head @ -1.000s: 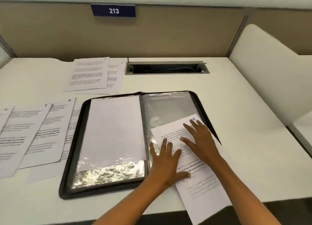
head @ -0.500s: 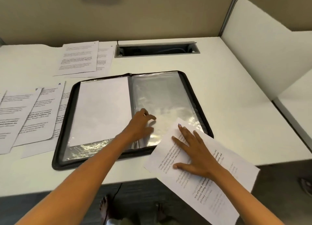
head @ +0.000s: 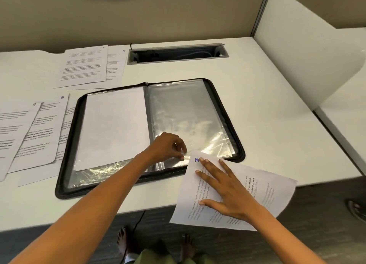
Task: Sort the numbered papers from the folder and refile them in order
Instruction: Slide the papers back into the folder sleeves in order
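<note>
I judge the refiling barely begun. One white sheet (head: pixel 114 125) already sits in the left sleeve of the open black folder (head: pixel 65 172), and the clear right sleeve (head: pixel 188 113) looks empty. My left hand (head: pixel 168 146) pinches the near edge of that sleeve with curled fingertips, I think to open its mouth. My right hand (head: pixel 223 186) lies flat, fingers spread, on the paper marked 3 (head: pixel 265 196), pressing rather than gripping it. That page rests at the bench (head: pixel 277 109) edge, its top corner over the folder's near right corner and its lower part hanging past the edge. It is a thin printed sheet, slightly curled, with a blue handwritten number. More numbered pages (head: pixel 29 133) lie spread to the left, and another pile (head: pixel 87 65) sits behind the folder, all unfiled.
</note>
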